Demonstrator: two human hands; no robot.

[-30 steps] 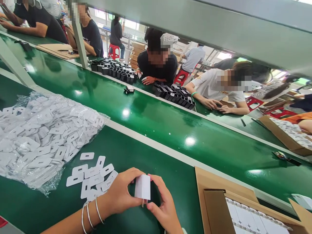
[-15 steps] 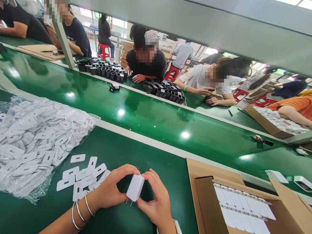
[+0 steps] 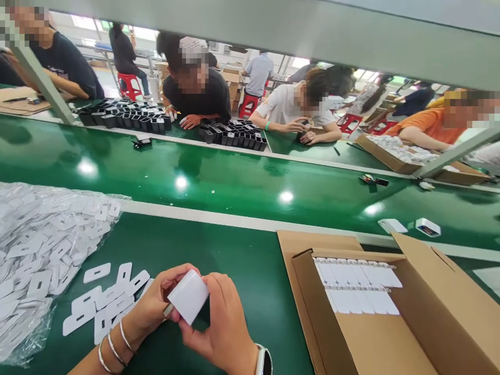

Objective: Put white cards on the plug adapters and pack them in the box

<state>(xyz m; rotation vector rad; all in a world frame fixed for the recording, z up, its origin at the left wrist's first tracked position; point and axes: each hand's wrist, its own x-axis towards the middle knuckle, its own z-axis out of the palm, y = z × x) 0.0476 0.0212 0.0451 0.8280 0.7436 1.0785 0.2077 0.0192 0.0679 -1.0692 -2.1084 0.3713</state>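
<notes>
A white charger plug point(image 3: 189, 297) is held between both hands above the green bench, tilted with a broad glossy side facing up. My left hand point(image 3: 158, 297) wraps its left end, where a metal prong shows by the fingers. My right hand point(image 3: 224, 317) pinches the opposite side between thumb and fingers. Left of the hands, several loose white face plates point(image 3: 107, 299) with rectangular slots lie scattered. Beyond them spreads a clear plastic bag point(image 3: 50, 250) full of the same plates. To the right stands an open cardboard box point(image 3: 375, 338) holding two rows of white chargers point(image 3: 357, 286).
A green conveyor belt point(image 3: 234, 192) runs across behind the bench. White charger pieces point(image 3: 427, 227) lie on it at right. Across it, people work beside black housings point(image 3: 125, 114) and another carton point(image 3: 390, 153). A slanted metal post point(image 3: 42, 78) rises at left.
The charger has been turned, so its prongs now point left toward my left hand instead of down. Both hands still hold it. The view has shifted right.
</notes>
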